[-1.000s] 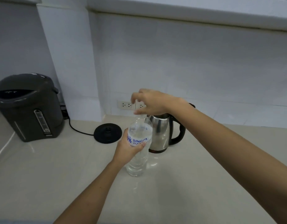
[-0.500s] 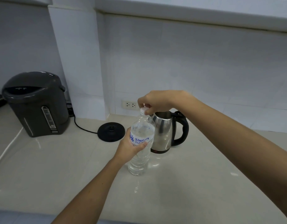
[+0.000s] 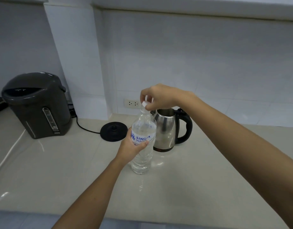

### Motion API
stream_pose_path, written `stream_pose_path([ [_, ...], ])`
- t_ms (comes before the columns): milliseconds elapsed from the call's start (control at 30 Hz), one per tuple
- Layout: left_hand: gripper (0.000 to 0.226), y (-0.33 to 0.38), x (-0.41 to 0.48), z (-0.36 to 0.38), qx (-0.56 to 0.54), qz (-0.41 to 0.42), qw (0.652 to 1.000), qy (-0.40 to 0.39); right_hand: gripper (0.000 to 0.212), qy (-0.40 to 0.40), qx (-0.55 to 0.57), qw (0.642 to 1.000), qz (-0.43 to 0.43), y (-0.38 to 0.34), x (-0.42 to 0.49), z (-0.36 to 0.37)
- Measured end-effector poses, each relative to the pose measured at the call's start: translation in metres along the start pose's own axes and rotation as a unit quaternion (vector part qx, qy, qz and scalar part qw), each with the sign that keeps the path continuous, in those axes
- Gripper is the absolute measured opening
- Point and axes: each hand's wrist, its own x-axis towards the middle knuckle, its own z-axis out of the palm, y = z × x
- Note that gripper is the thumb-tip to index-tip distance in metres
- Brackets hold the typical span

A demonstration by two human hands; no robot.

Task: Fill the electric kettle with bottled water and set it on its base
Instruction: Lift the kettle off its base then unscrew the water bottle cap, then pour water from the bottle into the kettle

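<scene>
— How many things do you have on the desk (image 3: 200, 171)?

— You have one water bottle (image 3: 143, 142) at the centre, with one white cap (image 3: 145, 103) at its top. One steel kettle (image 3: 167, 129) stands at 2 o'clock from it, and one black base (image 3: 114, 131) at 10 o'clock. Far out at 9 o'clock you have one dark hot-water dispenser (image 3: 36, 104).

— And on the wall?

— One outlet plate (image 3: 133, 103) at 12 o'clock.

— Hands?

— Two: your left hand (image 3: 131, 148) and your right hand (image 3: 160, 96).
</scene>
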Motion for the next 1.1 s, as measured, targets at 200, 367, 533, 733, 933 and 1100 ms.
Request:
stream_pose_path([
  [200, 0.072, -0.009, -0.005, 0.012, -0.044, -0.006, 0.999, 0.028, 0.023, 0.161, 0.226, 0.956, 0.096, 0.040, -0.044, 0.042],
  [367, 0.098, -0.014, -0.022, 0.040, -0.078, -0.010, 0.990, 0.119, 0.019, 0.172, 0.269, 0.902, 0.289, 0.090, -0.089, 0.168],
  [533, 0.113, -0.012, -0.027, 0.066, -0.046, -0.021, 0.975, 0.215, 0.017, 0.087, 0.221, 0.885, 0.401, 0.112, -0.120, 0.248],
  [733, 0.111, -0.009, -0.023, 0.090, -0.034, -0.025, 0.943, 0.330, 0.017, 0.053, 0.111, 0.895, 0.429, 0.107, -0.134, 0.289],
  [933, 0.100, -0.009, -0.010, 0.084, -0.016, -0.041, 0.944, 0.326, 0.022, 0.026, 0.109, 0.915, 0.388, 0.111, -0.139, 0.288],
  [1100, 0.095, -0.008, -0.002, 0.058, 0.008, -0.031, 0.962, 0.270, 0.016, 0.193, 0.010, 0.940, 0.281, 0.121, -0.118, 0.222],
])
